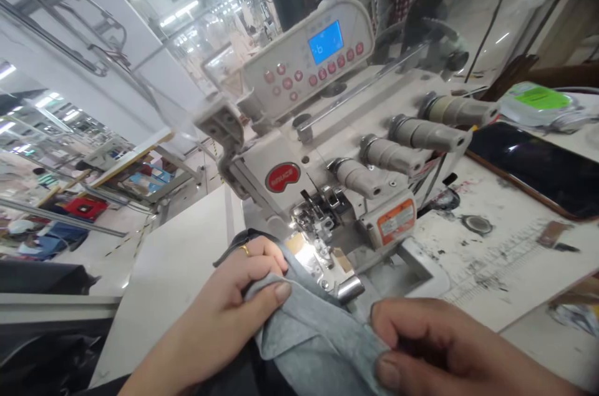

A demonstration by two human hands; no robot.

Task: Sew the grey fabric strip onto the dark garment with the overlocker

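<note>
A grey-blue piece of fabric lies in front of the sewing machine, with darker cloth under it. My left hand, a ring on one finger, pinches the fabric's upper edge between thumb and fingers, just left of the needle area. At the fabric's right edge, my right hand grips it between thumb and bent forefinger. The lit presser foot area is just beyond the fabric. Part of the fabric runs out of view at the bottom.
A control panel with a blue screen tops the machine. Several tension knobs stick out at its front. On the right of the table lie a phone and a clear case with a green label. Other workstations stand at left.
</note>
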